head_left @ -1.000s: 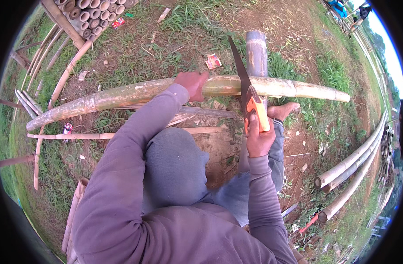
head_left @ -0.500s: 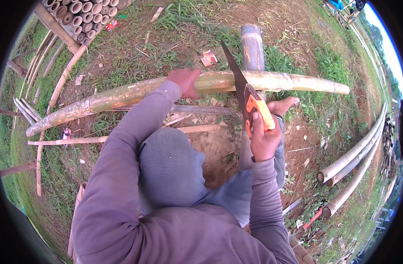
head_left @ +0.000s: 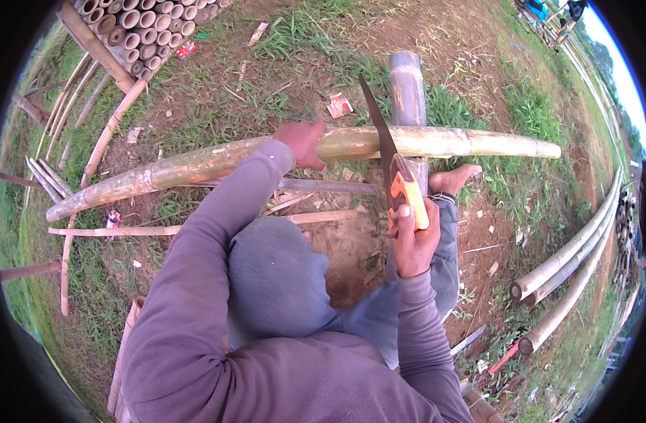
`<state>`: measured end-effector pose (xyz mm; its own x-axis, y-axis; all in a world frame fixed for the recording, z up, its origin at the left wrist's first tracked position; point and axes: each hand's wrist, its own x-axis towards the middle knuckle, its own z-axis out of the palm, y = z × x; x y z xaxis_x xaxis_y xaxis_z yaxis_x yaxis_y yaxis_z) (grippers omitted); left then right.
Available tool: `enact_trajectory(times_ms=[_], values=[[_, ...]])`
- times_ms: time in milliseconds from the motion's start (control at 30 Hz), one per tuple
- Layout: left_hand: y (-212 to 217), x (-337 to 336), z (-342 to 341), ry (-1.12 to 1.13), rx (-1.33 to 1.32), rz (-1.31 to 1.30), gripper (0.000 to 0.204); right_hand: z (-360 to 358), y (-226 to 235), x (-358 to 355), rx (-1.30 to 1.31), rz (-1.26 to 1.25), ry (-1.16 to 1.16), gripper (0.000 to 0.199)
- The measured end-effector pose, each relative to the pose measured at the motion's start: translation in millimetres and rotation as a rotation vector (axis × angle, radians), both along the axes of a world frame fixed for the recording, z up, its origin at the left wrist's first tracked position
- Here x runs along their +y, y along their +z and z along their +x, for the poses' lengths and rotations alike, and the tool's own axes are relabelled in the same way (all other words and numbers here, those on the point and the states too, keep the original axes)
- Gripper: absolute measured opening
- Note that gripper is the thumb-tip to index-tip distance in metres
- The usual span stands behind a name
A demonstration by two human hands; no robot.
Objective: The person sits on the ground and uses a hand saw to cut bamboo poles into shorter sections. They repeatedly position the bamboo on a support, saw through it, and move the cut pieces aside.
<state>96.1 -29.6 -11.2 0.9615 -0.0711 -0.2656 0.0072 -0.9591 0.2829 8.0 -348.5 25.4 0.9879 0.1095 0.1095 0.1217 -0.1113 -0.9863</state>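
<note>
A long, slightly bent bamboo pole [head_left: 478, 142] lies crosswise in front of me, over a thicker grey bamboo post [head_left: 407, 88]. My left hand [head_left: 302, 141] grips the pole left of the crossing, thumb on the near side and the fingertips hidden behind it. In my right hand [head_left: 416, 243] is a handsaw [head_left: 384, 134], its orange handle wrapped by my fingers. The dark blade crosses the pole just left of the post, tip pointing away from me. Whether the teeth have entered the bamboo, I cannot tell. My bare foot [head_left: 455, 180] rests beside the post, near the pole.
Stacked cut bamboo pieces [head_left: 147, 35] sit at the far left by a wooden frame. Thin bamboo lengths lie under and left of the pole. On the right are several long poles [head_left: 570, 250] and a blade with a red handle [head_left: 503, 358]. Grass and bare soil surround me.
My right hand has drawn the saw's handle slightly nearer to me. The left hand keeps its hold on the pole. The whole view has shifted a little.
</note>
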Motion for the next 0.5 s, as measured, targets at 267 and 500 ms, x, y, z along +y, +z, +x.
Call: enact_trajectory(times_ms=[267,500], values=[[6.6,-0.4,-1.5,0.001,0.01,-0.007,0.081,-20.1,-11.6,-19.7,-0.018,-0.125,-0.058,0.048],[0.3,0.9,-8.0,0.038,-0.062,0.011,0.08,-68.2,1.6,-48.1,-0.137,-0.228,-0.085,0.048]])
